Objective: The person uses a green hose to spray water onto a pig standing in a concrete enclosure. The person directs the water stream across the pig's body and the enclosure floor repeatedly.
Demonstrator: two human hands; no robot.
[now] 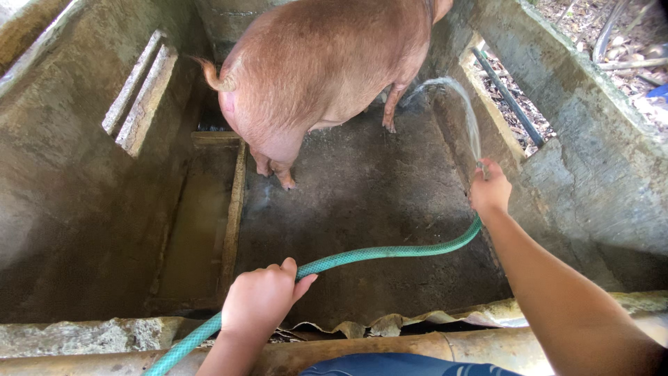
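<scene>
The green hose [390,252] runs from the lower left, over the pen's front wall [83,335], across the wet concrete floor [376,188]. The left hand [261,301] has its fingers wrapped around it; farther right, the right hand [489,189] pinches its end, arcing water [465,104] toward the brown pig [327,63].

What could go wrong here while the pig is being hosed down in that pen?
The pig stands close on a wet concrete floor, so it might slip or startle at the water jet. The green hose sags between the left hand and right hand; if the pig backs up, it could step on or snag it.
</scene>
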